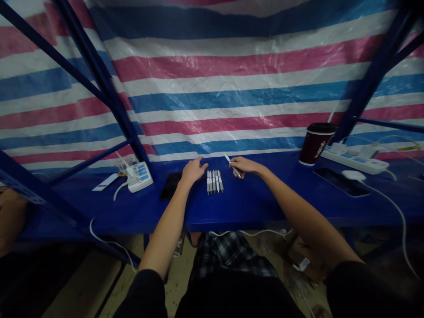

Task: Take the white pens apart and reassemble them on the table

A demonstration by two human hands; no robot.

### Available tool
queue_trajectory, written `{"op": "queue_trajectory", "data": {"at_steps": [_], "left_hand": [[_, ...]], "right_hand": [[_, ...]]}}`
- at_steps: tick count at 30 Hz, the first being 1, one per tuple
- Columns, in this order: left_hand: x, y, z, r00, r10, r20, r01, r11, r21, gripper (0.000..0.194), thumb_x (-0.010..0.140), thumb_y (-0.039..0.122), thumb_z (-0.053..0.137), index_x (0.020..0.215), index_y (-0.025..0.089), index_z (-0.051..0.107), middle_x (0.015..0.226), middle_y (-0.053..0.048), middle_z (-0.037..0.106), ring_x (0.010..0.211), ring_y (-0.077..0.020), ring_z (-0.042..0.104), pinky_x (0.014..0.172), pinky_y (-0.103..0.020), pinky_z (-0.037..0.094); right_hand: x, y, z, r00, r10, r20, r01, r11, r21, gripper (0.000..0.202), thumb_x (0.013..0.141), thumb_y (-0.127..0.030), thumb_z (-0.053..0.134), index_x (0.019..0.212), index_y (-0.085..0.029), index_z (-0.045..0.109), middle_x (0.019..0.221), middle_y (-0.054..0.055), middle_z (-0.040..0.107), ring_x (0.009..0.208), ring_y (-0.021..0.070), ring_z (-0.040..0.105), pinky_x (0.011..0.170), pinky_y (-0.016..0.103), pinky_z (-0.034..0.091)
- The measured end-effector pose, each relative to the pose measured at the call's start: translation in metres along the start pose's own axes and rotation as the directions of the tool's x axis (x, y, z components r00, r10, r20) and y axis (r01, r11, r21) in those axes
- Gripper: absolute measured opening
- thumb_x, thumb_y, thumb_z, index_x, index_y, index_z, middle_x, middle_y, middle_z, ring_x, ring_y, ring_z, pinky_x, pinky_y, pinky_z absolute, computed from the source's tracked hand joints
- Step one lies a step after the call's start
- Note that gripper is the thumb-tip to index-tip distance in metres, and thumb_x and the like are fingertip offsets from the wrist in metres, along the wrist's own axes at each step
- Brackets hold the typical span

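Several white-and-grey pens (215, 182) lie side by side in a row on the blue table (255, 203), pointing away from me. My right hand (244, 166), to the right of the row, is closed around another white pen (227, 157), whose one end sticks out up and to the left. At the left of the row, my left hand (194, 169) rests on the table with its thumb spread and holds nothing. Beside that wrist lies a flat black device (171, 185), partly covered by my forearm.
A dark lidded cup with a straw (314, 145) stands at the right, near a white power strip (356, 160) and a phone (341, 182). Another power strip (140, 177) sits left. Blue metal posts (115, 106) frame the striped sheet (215, 97). Another person's arm (11, 216) shows far left.
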State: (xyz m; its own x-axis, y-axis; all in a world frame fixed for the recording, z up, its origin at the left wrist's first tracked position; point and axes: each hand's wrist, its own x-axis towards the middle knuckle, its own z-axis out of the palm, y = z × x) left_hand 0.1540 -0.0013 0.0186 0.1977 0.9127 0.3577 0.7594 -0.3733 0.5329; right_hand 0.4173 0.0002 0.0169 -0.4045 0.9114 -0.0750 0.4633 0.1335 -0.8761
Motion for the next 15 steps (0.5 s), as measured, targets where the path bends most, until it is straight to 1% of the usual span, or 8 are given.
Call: {"op": "queue_trajectory", "data": {"at_steps": [1, 3, 4, 6, 8, 11, 13, 15], "left_hand": [[-0.001, 0.005, -0.001, 0.991, 0.107, -0.079, -0.103, 0.993, 0.054, 0.054, 0.094, 0.043, 0.066, 0.143, 0.021, 0.059, 0.096, -0.01, 0.074, 0.097, -0.0271, 0.069, 0.088, -0.038, 0.052], [-0.004, 0.017, 0.0, 0.925, 0.353, -0.144, -0.335, 0.933, 0.131, 0.059, 0.095, 0.047, 0.066, 0.148, 0.024, 0.055, 0.122, -0.012, 0.068, 0.119, -0.0286, 0.06, 0.102, -0.042, 0.046], [-0.005, 0.023, 0.001, 0.88, 0.455, -0.134, -0.434, 0.886, 0.161, 0.06, 0.094, 0.048, 0.066, 0.148, 0.025, 0.054, 0.132, -0.013, 0.064, 0.126, -0.0297, 0.054, 0.107, -0.044, 0.042], [-0.008, 0.034, 0.005, 0.816, 0.574, -0.067, -0.553, 0.808, 0.202, 0.056, 0.095, 0.047, 0.065, 0.146, 0.025, 0.056, 0.135, -0.012, 0.063, 0.129, -0.0301, 0.05, 0.11, -0.045, 0.037], [-0.009, 0.038, 0.008, 0.796, 0.606, 0.011, -0.591, 0.773, 0.232, 0.044, 0.099, 0.041, 0.061, 0.139, 0.023, 0.062, 0.122, -0.011, 0.07, 0.12, -0.0283, 0.056, 0.107, -0.044, 0.037], [-0.009, 0.036, 0.011, 0.806, 0.589, 0.058, -0.581, 0.769, 0.268, 0.03, 0.103, 0.028, 0.053, 0.128, 0.022, 0.068, 0.107, -0.009, 0.074, 0.105, -0.0252, 0.062, 0.1, -0.041, 0.039], [-0.01, 0.033, 0.011, 0.807, 0.586, 0.067, -0.579, 0.766, 0.278, 0.029, 0.103, 0.026, 0.053, 0.127, 0.022, 0.069, 0.107, -0.009, 0.073, 0.103, -0.0245, 0.063, 0.096, -0.039, 0.04], [-0.011, 0.033, 0.012, 0.799, 0.594, 0.093, -0.593, 0.752, 0.286, 0.029, 0.102, 0.029, 0.055, 0.128, 0.023, 0.068, 0.107, -0.009, 0.073, 0.102, -0.0241, 0.064, 0.092, -0.037, 0.041]], "right_hand": [[0.0, 0.0, -0.001, 0.998, -0.061, 0.018, 0.059, 0.996, 0.071, 0.024, 0.093, -0.041, 0.066, 0.088, -0.018, 0.059, 0.056, 0.0, 0.06, 0.042, 0.013, 0.052, 0.042, 0.025, 0.045], [-0.002, -0.004, -0.001, 0.981, -0.192, 0.041, 0.182, 0.968, 0.174, 0.026, 0.092, -0.042, 0.07, 0.095, -0.017, 0.062, 0.057, -0.004, 0.051, 0.044, 0.0106, 0.048, 0.045, 0.024, 0.047], [-0.004, -0.006, -0.001, 0.968, -0.244, 0.054, 0.227, 0.948, 0.221, 0.027, 0.093, -0.043, 0.07, 0.097, -0.016, 0.064, 0.059, -0.005, 0.048, 0.046, 0.0097, 0.046, 0.046, 0.024, 0.048], [-0.008, -0.011, 0.001, 0.949, -0.303, 0.082, 0.266, 0.914, 0.308, 0.031, 0.094, -0.046, 0.069, 0.099, -0.016, 0.066, 0.063, -0.004, 0.049, 0.048, 0.0087, 0.044, 0.047, 0.023, 0.046], [-0.011, -0.013, 0.0, 0.949, -0.299, 0.101, 0.243, 0.896, 0.371, 0.038, 0.097, -0.053, 0.063, 0.1, -0.015, 0.068, 0.07, 0.0, 0.055, 0.05, 0.0085, 0.045, 0.045, 0.022, 0.042], [-0.013, -0.01, -0.003, 0.967, -0.208, 0.147, 0.147, 0.928, 0.341, 0.052, 0.099, -0.062, 0.054, 0.1, -0.012, 0.071, 0.072, 0.004, 0.06, 0.049, 0.0086, 0.045, 0.041, 0.022, 0.037], [-0.012, -0.006, -0.006, 0.965, -0.145, 0.219, 0.08, 0.956, 0.283, 0.053, 0.098, -0.062, 0.055, 0.096, -0.011, 0.072, 0.062, 0.001, 0.054, 0.046, 0.0077, 0.04, 0.04, 0.021, 0.033], [-0.01, -0.001, -0.007, 0.95, -0.122, 0.286, 0.043, 0.963, 0.267, 0.048, 0.096, -0.058, 0.062, 0.091, -0.012, 0.071, 0.055, -0.005, 0.042, 0.044, 0.0064, 0.033, 0.04, 0.019, 0.029]]}}
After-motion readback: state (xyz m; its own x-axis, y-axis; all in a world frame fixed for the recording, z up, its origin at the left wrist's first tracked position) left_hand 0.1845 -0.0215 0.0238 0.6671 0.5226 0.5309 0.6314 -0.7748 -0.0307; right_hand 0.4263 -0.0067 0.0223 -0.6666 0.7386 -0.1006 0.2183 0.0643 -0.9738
